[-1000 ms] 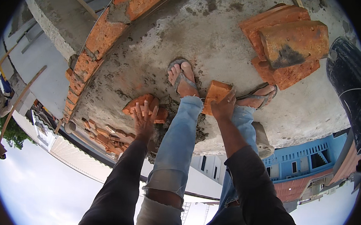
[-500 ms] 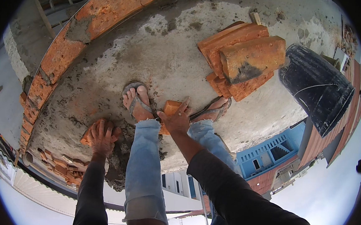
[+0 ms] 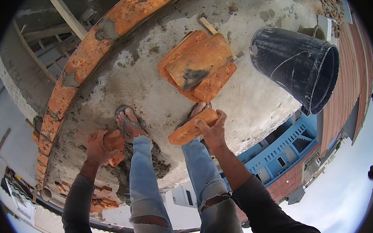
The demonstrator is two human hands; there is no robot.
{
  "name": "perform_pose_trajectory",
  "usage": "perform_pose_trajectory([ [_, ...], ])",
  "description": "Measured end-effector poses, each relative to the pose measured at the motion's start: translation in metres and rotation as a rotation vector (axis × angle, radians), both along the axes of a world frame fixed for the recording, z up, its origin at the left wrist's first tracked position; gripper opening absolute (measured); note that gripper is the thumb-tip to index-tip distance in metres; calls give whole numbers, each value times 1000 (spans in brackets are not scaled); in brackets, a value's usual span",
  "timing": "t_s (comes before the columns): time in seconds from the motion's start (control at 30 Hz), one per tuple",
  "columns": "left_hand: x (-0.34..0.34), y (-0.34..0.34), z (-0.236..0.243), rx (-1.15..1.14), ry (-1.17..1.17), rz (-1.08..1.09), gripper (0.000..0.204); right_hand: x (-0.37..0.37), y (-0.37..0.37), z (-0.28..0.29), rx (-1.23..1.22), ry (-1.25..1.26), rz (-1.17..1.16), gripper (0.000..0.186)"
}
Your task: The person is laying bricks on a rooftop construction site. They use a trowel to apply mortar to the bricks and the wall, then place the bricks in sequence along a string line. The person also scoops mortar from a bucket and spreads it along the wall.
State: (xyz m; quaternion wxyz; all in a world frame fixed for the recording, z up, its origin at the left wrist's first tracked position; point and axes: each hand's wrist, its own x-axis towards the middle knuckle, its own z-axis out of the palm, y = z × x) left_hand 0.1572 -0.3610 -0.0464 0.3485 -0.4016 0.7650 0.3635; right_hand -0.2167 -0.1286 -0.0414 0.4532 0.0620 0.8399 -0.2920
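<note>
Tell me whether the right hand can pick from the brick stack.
Probably not now: the right hand is occupied by an orange brick, though the brick stack lies uncovered just ahead.

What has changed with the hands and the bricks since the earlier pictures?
The right hand has lifted its brick from between the feet, up and to the right, and grips it. The left hand, earlier spread over the lower bricks, now has bent fingers against them. The stacked bricks and both feet stayed in place.

Soft, bright daylight comes from a pale, cloudy sky (image 3: 339,188); shadows are faint. Fisheye distortion bows the brick row (image 3: 86,58) inside a black rim.
</note>
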Motion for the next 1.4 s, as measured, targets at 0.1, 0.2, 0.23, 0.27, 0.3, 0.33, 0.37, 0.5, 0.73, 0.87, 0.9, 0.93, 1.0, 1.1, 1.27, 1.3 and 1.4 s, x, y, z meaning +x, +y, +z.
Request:
perform_pose_trajectory([
  [0.1, -77, -31, 51, 25, 170, 80, 89, -59, -20, 18, -47, 27, -106, 103],
  [0.2, -160, -46, 85, 168, 353, 191, 91, -87, -26, 38, -114, -58, -175, 105],
  [0.23, -188, -47, 93, 272, 410, 286, 92, -86, -25, 45, -125, -128, -170, 103],
  [0.27, -217, -45, 98, 381, 464, 379, 93, -80, -23, 54, -170, -188, -163, 100],
  [0.3, -243, -43, 104, 492, 475, 479, 94, -74, -19, 62, -154, -234, -164, 98],
  [0.33, -267, -41, 109, 513, 509, 433, 95, -61, -15, 71, -325, -290, -125, 94],
  [0.37, -292, -40, 112, 529, 509, 393, 96, -47, -11, 78, -401, -332, -102, 91],
  [0.5, -381, -28, 104, 671, 367, 234, 98, -19, -10, 85, -225, 27, 73, 90],
  [0.73, -419, 35, 82, -121, 513, 72, 86, -39, -41, 69, 11, -177, -142, 93],
  [0.87, -404, 73, 103, -267, 221, -86, 75, -40, -42, 52, 22, -277, 210, 85],
  [0.9, -406, 79, 108, -261, 114, -49, 74, -40, -37, 50, -61, -231, 204, 84],
  [0.93, -408, 82, 113, -289, 152, -37, 74, -41, -27, 51, -83, -215, 180, 85],
  [1.0, -414, 81, 120, -302, 130, -20, 75, -46, -1, 58, -95, -190, 212, 84],
  [1.1, -412, 78, 131, -358, 150, -3, 76, -63, 51, 91, -56, -223, 234, 74],
  [1.27, -343, 83, 166, -266, 135, -46, 80, -93, 155, 166, 180, -326, -34, 62],
  [1.3, -321, 87, 177, -182, 107, -43, 80, -106, 170, 177, 95, -296, -181, 60],
  [1.4, -246, 101, 219, 50, -95, -116, 89, -157, 189, 196, -1, -220, -486, 57],
])
